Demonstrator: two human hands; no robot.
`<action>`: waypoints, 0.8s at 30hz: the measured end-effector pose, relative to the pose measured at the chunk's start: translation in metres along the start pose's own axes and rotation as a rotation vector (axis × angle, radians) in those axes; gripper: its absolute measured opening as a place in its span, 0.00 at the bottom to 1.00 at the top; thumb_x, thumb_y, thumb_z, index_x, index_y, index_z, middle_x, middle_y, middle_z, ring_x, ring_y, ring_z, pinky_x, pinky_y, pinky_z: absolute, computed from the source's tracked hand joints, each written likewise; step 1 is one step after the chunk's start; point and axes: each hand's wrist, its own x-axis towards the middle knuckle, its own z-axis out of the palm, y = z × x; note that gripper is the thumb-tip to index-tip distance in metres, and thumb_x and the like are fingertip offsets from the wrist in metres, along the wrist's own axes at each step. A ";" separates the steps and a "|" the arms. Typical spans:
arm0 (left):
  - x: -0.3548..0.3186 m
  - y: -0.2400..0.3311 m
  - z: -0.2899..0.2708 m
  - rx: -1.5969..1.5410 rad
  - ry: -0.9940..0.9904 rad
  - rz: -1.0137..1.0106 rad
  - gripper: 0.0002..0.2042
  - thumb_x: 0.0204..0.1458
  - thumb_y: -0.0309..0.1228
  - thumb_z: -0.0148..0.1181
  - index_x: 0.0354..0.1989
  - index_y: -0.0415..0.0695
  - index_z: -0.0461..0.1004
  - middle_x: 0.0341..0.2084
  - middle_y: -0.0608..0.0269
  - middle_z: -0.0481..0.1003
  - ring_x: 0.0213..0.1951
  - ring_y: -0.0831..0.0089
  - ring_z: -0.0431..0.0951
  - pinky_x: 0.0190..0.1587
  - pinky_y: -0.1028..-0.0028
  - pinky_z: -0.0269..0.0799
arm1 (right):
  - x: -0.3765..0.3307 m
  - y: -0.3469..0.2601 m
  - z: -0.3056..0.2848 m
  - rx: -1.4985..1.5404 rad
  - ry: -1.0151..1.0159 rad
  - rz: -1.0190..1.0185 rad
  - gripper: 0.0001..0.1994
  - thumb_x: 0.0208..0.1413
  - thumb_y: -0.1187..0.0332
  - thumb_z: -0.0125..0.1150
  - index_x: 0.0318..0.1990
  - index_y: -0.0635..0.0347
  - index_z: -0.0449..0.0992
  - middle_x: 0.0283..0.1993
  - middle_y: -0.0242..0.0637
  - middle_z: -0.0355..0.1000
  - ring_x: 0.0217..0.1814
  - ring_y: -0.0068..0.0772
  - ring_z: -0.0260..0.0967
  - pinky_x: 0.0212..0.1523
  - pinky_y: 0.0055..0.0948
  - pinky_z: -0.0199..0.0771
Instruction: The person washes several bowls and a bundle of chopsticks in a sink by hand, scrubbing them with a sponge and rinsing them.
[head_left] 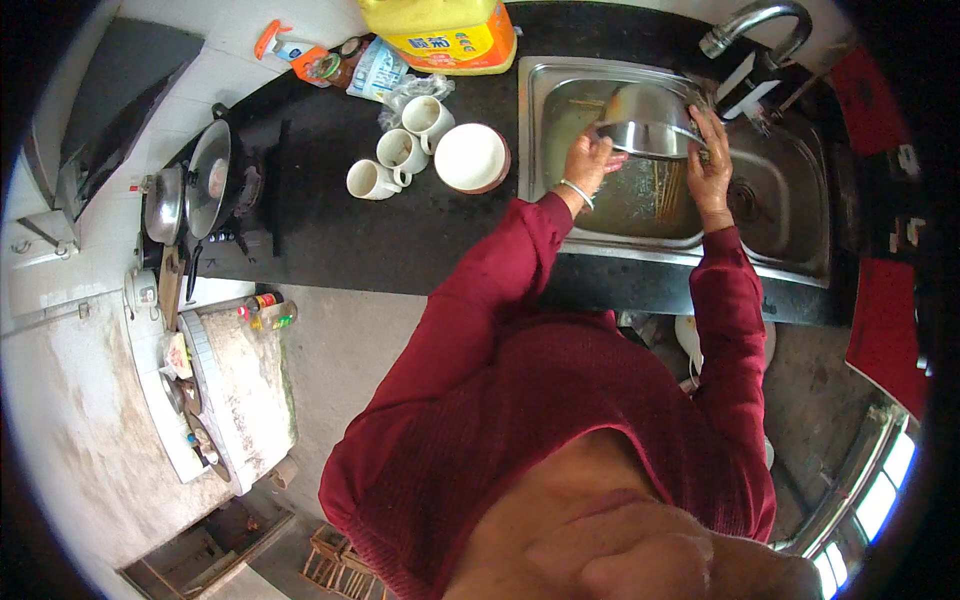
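A shiny metal bowl (648, 112) is tilted on its side over the left basin of the steel sink (532, 130). At its left edge is my left hand (588, 168), thumb and fingers closed on the rim. My right hand (709, 165) grips the bowl from the right, fingers stretched along its side. Below the bowl, several chopsticks (667, 190) lie in the cloudy water of that basin. The bowl's far side and some of my fingertips are hidden.
Several white mugs (374, 180) and a white bowl (472, 158) stand left of the sink on the black counter (330, 235). Behind them are a large yellow jug (445, 35) and a spray bottle (290, 50). A faucet (760, 30) arches over the sink's back right. A wok (210, 180) sits far left.
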 end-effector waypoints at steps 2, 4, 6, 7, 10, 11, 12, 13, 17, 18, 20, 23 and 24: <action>-0.003 0.019 -0.001 0.187 0.004 -0.004 0.11 0.55 0.32 0.46 0.40 0.36 0.64 0.25 0.56 0.72 0.24 0.66 0.78 0.22 0.75 0.75 | -0.004 0.003 0.008 0.150 0.024 0.109 0.23 0.44 0.84 0.53 0.51 0.55 0.68 0.53 0.36 0.65 0.58 0.34 0.59 0.57 0.28 0.56; -0.006 0.036 -0.004 0.379 0.044 -0.032 0.13 0.55 0.32 0.45 0.32 0.31 0.65 0.18 0.54 0.72 0.18 0.64 0.77 0.16 0.74 0.73 | -0.008 0.009 0.018 0.292 0.011 0.262 0.21 0.48 0.78 0.55 0.53 0.56 0.66 0.53 0.36 0.65 0.56 0.28 0.60 0.56 0.25 0.55; -0.010 0.051 -0.003 0.534 0.078 -0.065 0.14 0.55 0.33 0.44 0.29 0.29 0.65 0.14 0.52 0.71 0.16 0.63 0.76 0.13 0.73 0.71 | -0.013 0.022 0.020 0.509 -0.055 0.472 0.21 0.51 0.70 0.56 0.55 0.55 0.64 0.54 0.33 0.64 0.56 0.28 0.59 0.55 0.25 0.56; -0.011 0.057 -0.005 0.593 0.089 -0.045 0.15 0.55 0.33 0.44 0.29 0.29 0.65 0.13 0.52 0.71 0.15 0.62 0.76 0.12 0.73 0.71 | -0.009 0.019 0.020 0.649 -0.084 0.559 0.22 0.51 0.67 0.57 0.55 0.53 0.64 0.54 0.32 0.64 0.56 0.29 0.59 0.55 0.25 0.56; -0.022 0.086 0.005 0.547 0.127 -0.079 0.15 0.54 0.31 0.45 0.32 0.25 0.63 0.19 0.48 0.71 0.13 0.63 0.75 0.13 0.72 0.73 | -0.001 0.006 -0.001 1.156 -0.062 0.920 0.22 0.55 0.57 0.51 0.58 0.47 0.60 0.53 0.30 0.64 0.53 0.30 0.62 0.47 0.30 0.67; -0.024 0.091 0.005 0.486 0.142 -0.055 0.14 0.54 0.30 0.45 0.33 0.25 0.63 0.20 0.48 0.71 0.13 0.63 0.74 0.13 0.71 0.73 | 0.002 0.005 -0.003 1.285 -0.046 1.044 0.23 0.56 0.56 0.49 0.58 0.47 0.59 0.53 0.30 0.64 0.52 0.30 0.62 0.45 0.31 0.69; -0.026 0.098 0.006 0.480 0.125 -0.027 0.14 0.54 0.29 0.45 0.36 0.25 0.61 0.21 0.48 0.71 0.14 0.62 0.75 0.12 0.71 0.73 | -0.007 0.028 0.003 1.319 -0.023 0.958 0.22 0.57 0.54 0.44 0.58 0.46 0.58 0.54 0.30 0.63 0.49 0.33 0.65 0.39 0.35 0.73; -0.030 0.105 0.008 0.445 0.161 -0.006 0.14 0.53 0.29 0.45 0.38 0.26 0.61 0.22 0.48 0.71 0.14 0.62 0.75 0.13 0.71 0.74 | -0.014 0.033 0.010 1.206 -0.004 1.128 0.18 0.57 0.57 0.44 0.54 0.49 0.64 0.48 0.31 0.68 0.42 0.34 0.69 0.35 0.33 0.73; -0.044 0.127 0.007 0.339 0.203 0.005 0.13 0.52 0.30 0.47 0.42 0.32 0.63 0.25 0.52 0.72 0.14 0.66 0.74 0.16 0.72 0.75 | -0.097 0.099 0.058 -0.213 -0.550 0.301 0.15 0.53 0.61 0.51 0.44 0.56 0.73 0.26 0.33 0.72 0.27 0.31 0.71 0.26 0.27 0.71; -0.050 0.134 0.003 0.313 0.185 0.027 0.13 0.52 0.30 0.47 0.42 0.33 0.63 0.26 0.52 0.73 0.16 0.67 0.74 0.16 0.73 0.74 | -0.098 0.104 0.062 -0.154 -0.403 0.289 0.14 0.52 0.62 0.52 0.43 0.58 0.74 0.22 0.33 0.71 0.25 0.30 0.71 0.24 0.27 0.70; -0.073 0.144 -0.010 0.243 0.197 0.085 0.13 0.52 0.31 0.47 0.42 0.34 0.65 0.28 0.55 0.73 0.19 0.69 0.75 0.16 0.75 0.73 | -0.079 0.076 0.063 0.220 -0.502 0.763 0.15 0.50 0.62 0.54 0.44 0.59 0.73 0.21 0.34 0.70 0.23 0.28 0.69 0.22 0.28 0.70; -0.098 0.158 -0.024 0.207 0.224 0.148 0.13 0.52 0.30 0.47 0.42 0.34 0.65 0.31 0.57 0.72 0.23 0.71 0.75 0.16 0.77 0.72 | -0.059 0.071 0.064 0.490 -0.532 1.039 0.17 0.50 0.63 0.55 0.45 0.62 0.71 0.22 0.35 0.70 0.22 0.28 0.68 0.20 0.29 0.70; -0.110 0.163 -0.028 0.204 0.253 0.150 0.13 0.52 0.30 0.47 0.41 0.33 0.65 0.31 0.57 0.72 0.23 0.71 0.75 0.16 0.77 0.72 | -0.054 0.074 0.066 0.533 -0.537 1.055 0.17 0.49 0.64 0.56 0.46 0.63 0.70 0.22 0.36 0.69 0.22 0.28 0.67 0.20 0.29 0.70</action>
